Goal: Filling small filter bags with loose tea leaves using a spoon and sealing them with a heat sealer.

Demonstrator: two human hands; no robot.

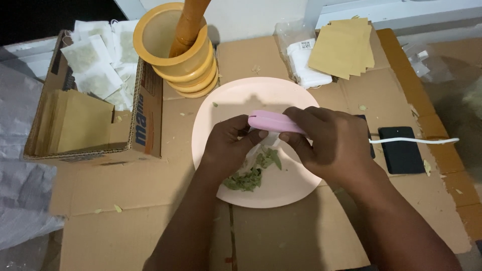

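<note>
My right hand (329, 143) grips a small pink handheld sealer (271, 121) over a pale pink plate (236, 103). Against the sealer, my left hand (228, 145) pinches a thin white sachet (257, 153). The sachet's edge sits in the sealer's jaw, and most of it is hidden by my fingers. A small heap of dried green leaves (248, 175) lies on the plate just below both hands.
A yellow mortar with a wooden pestle (178, 47) stands behind the plate. An open cardboard box (95, 95) at left holds filled white sachets and brown envelopes. At back right lie brown envelopes (341, 47) and a clear bag. A black device (401, 148) with a white cable lies at right.
</note>
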